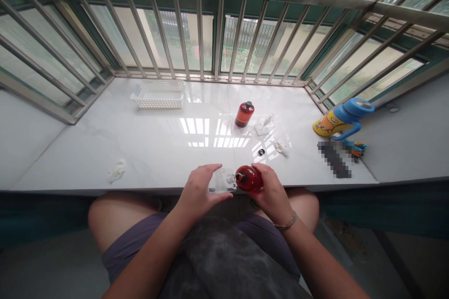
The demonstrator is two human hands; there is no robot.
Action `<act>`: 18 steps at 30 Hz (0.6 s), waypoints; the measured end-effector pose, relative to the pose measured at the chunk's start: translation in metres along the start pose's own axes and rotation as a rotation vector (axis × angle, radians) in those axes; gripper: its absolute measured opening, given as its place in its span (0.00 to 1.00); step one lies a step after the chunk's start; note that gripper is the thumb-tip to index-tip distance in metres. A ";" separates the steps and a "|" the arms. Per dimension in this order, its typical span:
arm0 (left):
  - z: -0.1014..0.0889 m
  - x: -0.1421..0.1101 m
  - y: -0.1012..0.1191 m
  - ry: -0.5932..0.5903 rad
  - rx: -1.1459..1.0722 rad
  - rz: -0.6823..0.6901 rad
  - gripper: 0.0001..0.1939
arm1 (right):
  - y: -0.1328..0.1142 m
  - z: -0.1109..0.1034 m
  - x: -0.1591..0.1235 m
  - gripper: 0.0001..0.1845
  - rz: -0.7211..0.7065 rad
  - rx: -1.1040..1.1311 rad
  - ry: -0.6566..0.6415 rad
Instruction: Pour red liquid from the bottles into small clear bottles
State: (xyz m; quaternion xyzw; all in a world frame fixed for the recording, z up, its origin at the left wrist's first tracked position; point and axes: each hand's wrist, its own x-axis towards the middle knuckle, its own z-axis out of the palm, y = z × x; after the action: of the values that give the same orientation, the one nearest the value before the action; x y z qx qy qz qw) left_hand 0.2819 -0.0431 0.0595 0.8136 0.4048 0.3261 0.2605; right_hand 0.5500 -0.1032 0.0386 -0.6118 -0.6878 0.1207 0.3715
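Note:
My left hand (pixel 201 187) is closed around a clear glass bottle (pixel 220 182), its uncapped neck pointing right. My right hand (pixel 271 191) grips a red bottle (pixel 249 178), tilted so that its open mouth meets or nearly meets the clear bottle's neck. Both bottles are at the counter's front edge, above my lap. Beyond them a small black ring-like cap (pixel 261 152) lies on the counter. A second red bottle (pixel 244 114), with a black cap on, stands farther back. Whether liquid is flowing between the two bottles I cannot tell.
On the white counter (pixel 157 149) lie a clear plastic piece (pixel 264 124), crumpled tissue (pixel 280 148) and another tissue (pixel 118 170). A white basket (pixel 157 96) stands at the back left. At right is a blue-yellow flask (pixel 342 117). Metal window bars (pixel 199 32) close off the back.

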 end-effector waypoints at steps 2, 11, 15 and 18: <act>0.001 -0.001 0.000 -0.004 0.005 0.001 0.42 | 0.001 -0.001 0.001 0.34 -0.035 -0.028 0.004; 0.007 -0.003 -0.004 -0.009 -0.022 -0.031 0.42 | -0.003 -0.008 0.008 0.35 -0.116 -0.156 -0.024; 0.009 -0.004 -0.006 -0.022 -0.049 -0.063 0.42 | -0.004 -0.009 0.009 0.35 -0.123 -0.188 -0.020; 0.011 -0.005 -0.008 -0.023 -0.076 -0.091 0.42 | -0.003 -0.010 0.009 0.35 -0.130 -0.213 -0.026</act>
State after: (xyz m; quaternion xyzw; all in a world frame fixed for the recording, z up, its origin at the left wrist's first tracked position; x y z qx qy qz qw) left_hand 0.2838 -0.0443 0.0452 0.7877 0.4257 0.3196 0.3103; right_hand 0.5543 -0.0981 0.0509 -0.6004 -0.7397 0.0306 0.3024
